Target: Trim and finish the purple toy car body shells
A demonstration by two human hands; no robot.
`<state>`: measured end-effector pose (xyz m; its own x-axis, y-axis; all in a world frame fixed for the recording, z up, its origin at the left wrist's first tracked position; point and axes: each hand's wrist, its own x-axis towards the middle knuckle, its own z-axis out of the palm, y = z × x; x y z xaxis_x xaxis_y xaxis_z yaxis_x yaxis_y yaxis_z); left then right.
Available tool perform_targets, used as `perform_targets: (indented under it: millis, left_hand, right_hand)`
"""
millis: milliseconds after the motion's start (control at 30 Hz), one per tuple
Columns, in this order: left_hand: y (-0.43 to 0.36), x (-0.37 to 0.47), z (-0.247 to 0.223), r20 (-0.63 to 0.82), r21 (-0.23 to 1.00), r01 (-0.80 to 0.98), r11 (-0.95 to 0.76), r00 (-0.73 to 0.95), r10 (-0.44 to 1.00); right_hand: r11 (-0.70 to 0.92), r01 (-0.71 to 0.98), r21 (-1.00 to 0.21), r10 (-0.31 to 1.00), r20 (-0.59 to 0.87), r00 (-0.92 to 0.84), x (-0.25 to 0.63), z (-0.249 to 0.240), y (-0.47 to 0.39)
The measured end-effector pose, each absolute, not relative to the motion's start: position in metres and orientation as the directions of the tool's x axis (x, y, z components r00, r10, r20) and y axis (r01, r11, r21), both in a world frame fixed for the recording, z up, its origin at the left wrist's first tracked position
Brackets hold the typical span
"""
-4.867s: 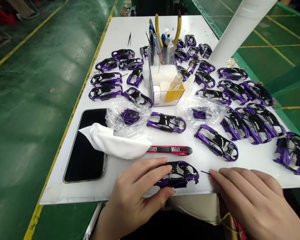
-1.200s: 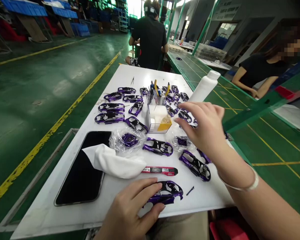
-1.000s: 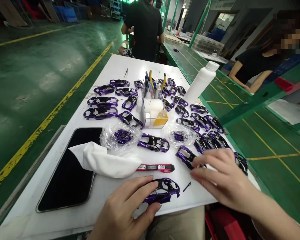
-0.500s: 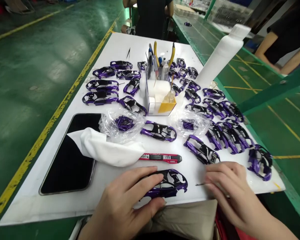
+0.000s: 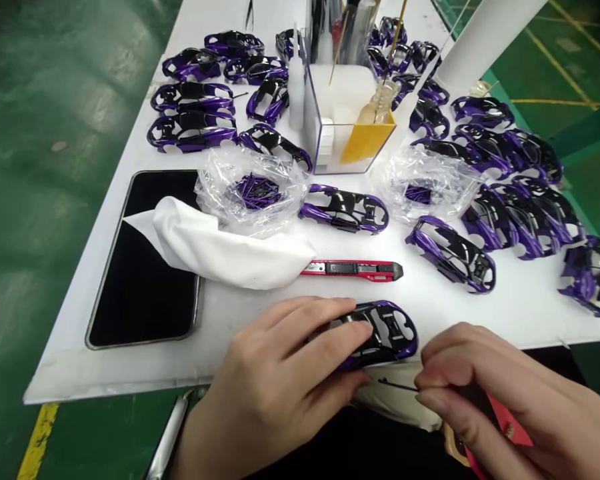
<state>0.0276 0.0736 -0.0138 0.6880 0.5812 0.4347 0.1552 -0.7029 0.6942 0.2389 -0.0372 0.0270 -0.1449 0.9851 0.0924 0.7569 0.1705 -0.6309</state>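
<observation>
My left hand (image 5: 275, 373) is wrapped over a purple and black toy car body shell (image 5: 393, 328) at the front edge of the table, fingers on its top and thumb at the near side. In my right hand (image 5: 485, 380), thumb and fingers pinch a thin dark stick-like part (image 5: 399, 385). Its small bent tip points left, just below the shell and apart from it. Beyond the shell lies a red utility knife (image 5: 355, 269), partly under a white cloth (image 5: 230, 257). Another car shell (image 5: 450, 253) rests beyond my right hand.
A black phone or tablet (image 5: 145, 293) lies at left under the cloth. Plastic bags of thin purple parts (image 5: 257, 191) sit mid-table. Behind them stand a clear tool holder (image 5: 317, 143) and a white bottle (image 5: 490, 40). Several more shells (image 5: 193, 131) line both sides.
My view has moved closer and tilted down. The held shell now sits at the table edge, turned slightly. The thin part has moved from above the tabletop to below the table's edge.
</observation>
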Motion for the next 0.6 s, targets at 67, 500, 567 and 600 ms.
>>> perform_targets:
  millis: [67, 500, 567, 600]
  left_hand:
    - [0.073, 0.028, -0.014, 0.439, 0.691, 0.155, -0.706, 0.686, 0.580]
    - [0.071, 0.025, -0.017, 0.452, 0.667, 0.149, -0.730, 0.698, 0.556]
    - [0.071, 0.025, -0.016, 0.450, 0.664, 0.160, -0.730, 0.694, 0.561]
    - [0.071, 0.025, -0.016, 0.456, 0.660, 0.161, -0.734, 0.691, 0.562]
  right_hand:
    - [0.167, 0.784, -0.598, 0.986, 0.076, -0.151, 0.236, 0.029, -0.034]
    - [0.085, 0.852, -0.516, 0.992, -0.038, -0.122, 0.227, 0.032, -0.036]
    - [0.087, 0.850, -0.519, 0.991, -0.043, -0.127, 0.227, 0.032, -0.034]
    - [0.083, 0.852, -0.518, 0.991, -0.047, -0.125, 0.228, 0.032, -0.033]
